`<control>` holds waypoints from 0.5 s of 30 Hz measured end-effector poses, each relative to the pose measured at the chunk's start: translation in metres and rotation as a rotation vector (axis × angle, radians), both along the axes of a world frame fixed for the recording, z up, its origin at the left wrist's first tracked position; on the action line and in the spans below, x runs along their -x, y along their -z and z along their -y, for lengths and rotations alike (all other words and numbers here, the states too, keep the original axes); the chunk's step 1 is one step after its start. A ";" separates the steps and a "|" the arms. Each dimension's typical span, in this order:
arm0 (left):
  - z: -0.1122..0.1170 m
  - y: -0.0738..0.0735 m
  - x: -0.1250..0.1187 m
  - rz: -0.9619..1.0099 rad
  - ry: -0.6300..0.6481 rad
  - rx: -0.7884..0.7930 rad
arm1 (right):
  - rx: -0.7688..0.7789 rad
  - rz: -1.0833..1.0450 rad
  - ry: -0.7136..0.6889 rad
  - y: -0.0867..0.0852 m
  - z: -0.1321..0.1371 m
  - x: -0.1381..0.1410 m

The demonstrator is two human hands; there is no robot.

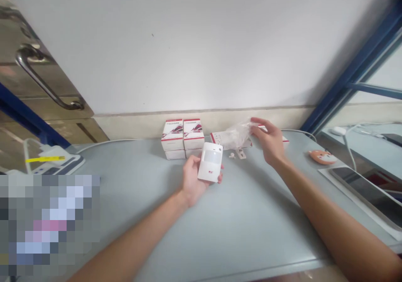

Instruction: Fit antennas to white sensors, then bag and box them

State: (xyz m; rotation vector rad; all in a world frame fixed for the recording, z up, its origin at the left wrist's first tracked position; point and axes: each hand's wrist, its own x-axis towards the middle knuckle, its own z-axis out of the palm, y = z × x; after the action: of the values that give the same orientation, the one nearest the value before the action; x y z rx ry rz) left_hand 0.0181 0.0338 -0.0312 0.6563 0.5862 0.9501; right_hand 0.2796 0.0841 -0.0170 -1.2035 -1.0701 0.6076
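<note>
The left hand [191, 180] has fingers clamped on a white sensor [210, 163]; the right hand's [271, 143] fingers pinch a plastic bag [236, 136] near the worktop's [245, 232] back edge.

Left fingers [220, 178] hold a white device [211, 162], right fingers [260, 122] plastic [236, 136].

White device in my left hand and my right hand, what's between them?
In the head view, small white parts lie on the table between the white device and your right hand, with a translucent plastic bag just behind them.
</note>
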 end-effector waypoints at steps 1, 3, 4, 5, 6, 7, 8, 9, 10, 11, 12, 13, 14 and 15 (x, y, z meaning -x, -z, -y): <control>0.000 0.000 0.000 -0.008 0.008 -0.009 | 0.008 0.003 0.008 0.000 0.001 0.003; 0.002 -0.001 0.000 -0.031 0.015 -0.028 | 0.008 0.012 0.012 0.001 0.003 0.007; 0.003 -0.002 0.000 -0.047 0.016 -0.039 | -0.002 0.020 0.008 0.002 0.004 0.009; 0.004 -0.002 -0.001 -0.065 0.014 -0.055 | -0.015 0.028 0.005 0.003 0.004 0.011; 0.006 -0.002 -0.001 -0.080 0.014 -0.076 | -0.031 0.034 0.001 0.004 0.005 0.012; 0.008 -0.002 -0.002 -0.091 0.019 -0.098 | -0.046 0.041 -0.005 0.005 0.005 0.013; 0.009 -0.003 -0.003 -0.102 0.029 -0.121 | -0.065 0.051 -0.009 0.005 0.005 0.014; 0.011 -0.002 -0.004 -0.112 0.041 -0.143 | -0.087 0.061 -0.012 0.004 0.006 0.015; 0.012 -0.002 -0.004 -0.121 0.053 -0.161 | -0.110 0.068 -0.011 0.004 0.006 0.015; 0.013 -0.002 -0.005 -0.129 0.061 -0.173 | -0.131 0.071 -0.009 0.002 0.007 0.016; 0.014 -0.001 -0.005 -0.139 0.070 -0.179 | -0.147 0.068 -0.005 0.001 0.007 0.017; 0.014 -0.001 -0.005 -0.149 0.077 -0.179 | -0.152 0.059 -0.003 0.000 0.008 0.017; 0.014 -0.001 -0.005 -0.155 0.080 -0.177 | -0.151 0.047 -0.007 -0.001 0.008 0.018; 0.014 -0.001 -0.005 -0.157 0.084 -0.172 | -0.144 0.038 -0.016 -0.002 0.008 0.019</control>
State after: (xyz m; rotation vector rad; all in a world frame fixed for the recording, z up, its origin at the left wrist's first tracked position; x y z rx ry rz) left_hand 0.0232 0.0201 -0.0307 0.9091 0.6143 0.8819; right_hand 0.2607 0.0758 -0.0151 -1.0855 -1.1369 0.5129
